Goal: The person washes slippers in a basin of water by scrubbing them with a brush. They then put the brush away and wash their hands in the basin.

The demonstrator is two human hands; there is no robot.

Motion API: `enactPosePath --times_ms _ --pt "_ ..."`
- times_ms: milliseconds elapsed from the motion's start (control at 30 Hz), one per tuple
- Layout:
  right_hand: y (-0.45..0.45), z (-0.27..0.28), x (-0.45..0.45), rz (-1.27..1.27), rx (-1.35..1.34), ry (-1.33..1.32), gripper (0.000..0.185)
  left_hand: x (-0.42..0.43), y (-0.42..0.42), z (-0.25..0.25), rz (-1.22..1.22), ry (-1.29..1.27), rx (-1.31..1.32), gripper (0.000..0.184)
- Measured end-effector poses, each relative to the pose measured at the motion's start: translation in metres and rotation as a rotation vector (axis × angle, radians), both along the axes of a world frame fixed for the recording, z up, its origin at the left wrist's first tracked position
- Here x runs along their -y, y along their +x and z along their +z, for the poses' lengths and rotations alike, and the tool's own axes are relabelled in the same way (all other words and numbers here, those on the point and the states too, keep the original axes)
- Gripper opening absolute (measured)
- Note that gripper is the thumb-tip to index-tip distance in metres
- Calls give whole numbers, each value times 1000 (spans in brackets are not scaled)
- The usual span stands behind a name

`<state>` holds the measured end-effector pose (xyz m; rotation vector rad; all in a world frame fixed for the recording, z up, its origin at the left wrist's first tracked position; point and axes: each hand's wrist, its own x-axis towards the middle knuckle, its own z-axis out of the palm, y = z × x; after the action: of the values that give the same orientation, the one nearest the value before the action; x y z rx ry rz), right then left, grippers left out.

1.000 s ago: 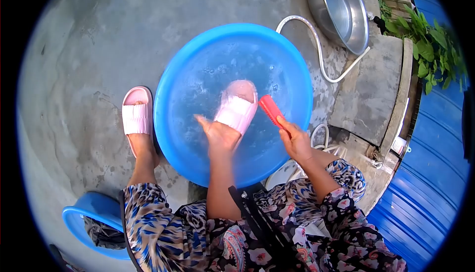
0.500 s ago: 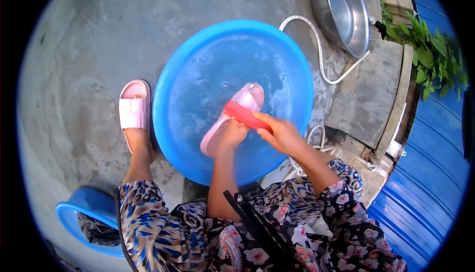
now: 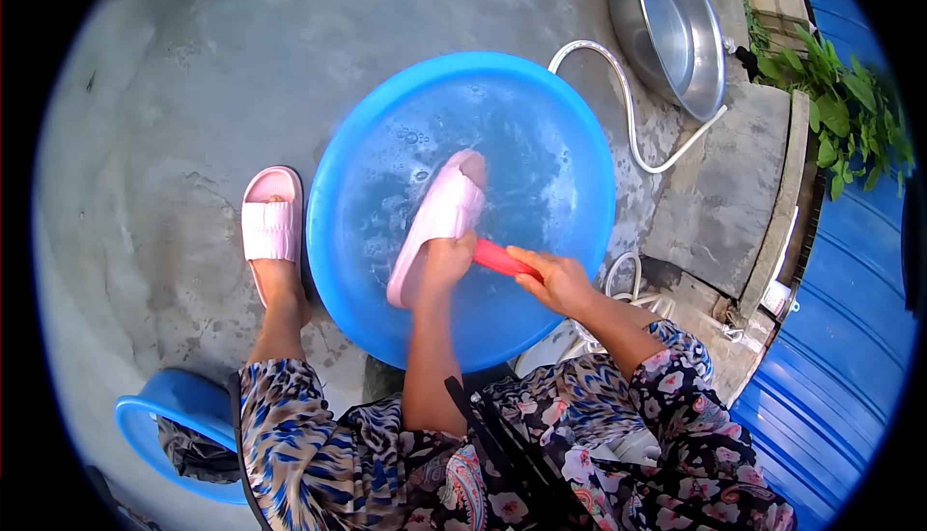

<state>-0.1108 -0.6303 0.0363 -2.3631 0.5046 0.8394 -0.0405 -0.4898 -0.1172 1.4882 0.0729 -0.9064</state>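
At far left I record a worn slipper (image 3: 269,232) on the concrete floor (image 3: 183,193), just outside the left rim of the blue basin (image 3: 319,212). Inside, near the basin's middle, the pink slipper (image 3: 446,201) sits tilted in bubbly water (image 3: 541,164); the left hand (image 3: 447,261) appears closed on it at the strap, fingers partly hidden. Further right, the right hand (image 3: 558,282) grips the red tool (image 3: 502,259) by its handle, within the basin's lower right part; its far end is concealed. Risk, in my judgement: wet surfaces could let the slipper twist loose, or a stray stroke could catch the left knuckles. Against half a second earlier, the slipper's far end has swung leftward; the tool, then across the strap, now disappears at the left hand.
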Motion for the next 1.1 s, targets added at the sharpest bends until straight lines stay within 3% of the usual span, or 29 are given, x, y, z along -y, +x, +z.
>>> enactPosePath --times_ms 100,133,233,300,333,367,433,500,533,600,633,700,733,767,800,867,933,967,1000,1100 --pt "0 10 10 -224 76 -31 43 -1 15 26 65 -200 -84 55" --pt "8 14 16 -357 136 -37 43 -5 19 27 -72 -103 -152 53" --pt "34 26 5 -255 121 107 43 3 15 30 115 -286 -37 42" --pt "39 21 -21 -45 180 64 44 -2 10 19 -323 105 -209 32" --pt "53 17 -28 -76 121 31 44 5 -5 8 14 -48 437 18" --pt "68 10 -29 -111 64 -4 44 10 -16 -6 14 -54 439 18" --pt "87 -22 -19 -194 53 -116 44 13 -6 13 -86 119 389 17" --pt "94 -30 -25 -265 62 -219 43 3 1 22 -334 340 537 19" --pt "85 -17 -39 -209 50 -172 44 3 -15 -5 -207 157 452 19" --pt "56 3 -61 -146 118 -70 44 -6 -16 14 94 -158 -146 17" --pt "47 5 -59 -142 118 -75 44 -4 -15 26 42 73 -364 16" --pt "39 9 -57 -150 135 -83 44 -7 -32 -3 -138 28 -227 35" --pt "60 9 -41 -205 -26 -46 42 -2 -23 8 -150 38 58 37" --pt "69 -7 -32 -287 23 -100 40 2 -12 19 -156 46 346 39" --pt "71 -30 -20 -276 129 -150 40 3 -7 30 -171 43 136 41" --pt "78 -36 -20 -257 243 -191 40 0 -3 27 -139 48 174 39" --pt "82 -4 -39 -268 4 -128 42 0 -6 15 -71 37 276 40" --pt "69 4 -48 -261 5 -127 42 -2 -17 -6 -32 -35 40 30" --pt "50 16 -56 -216 33 -86 43 -11 -32 -24 -90 -63 53 29" --pt "47 14 -47 -190 128 -80 44 -7 -13 12 -355 26 -46 35"
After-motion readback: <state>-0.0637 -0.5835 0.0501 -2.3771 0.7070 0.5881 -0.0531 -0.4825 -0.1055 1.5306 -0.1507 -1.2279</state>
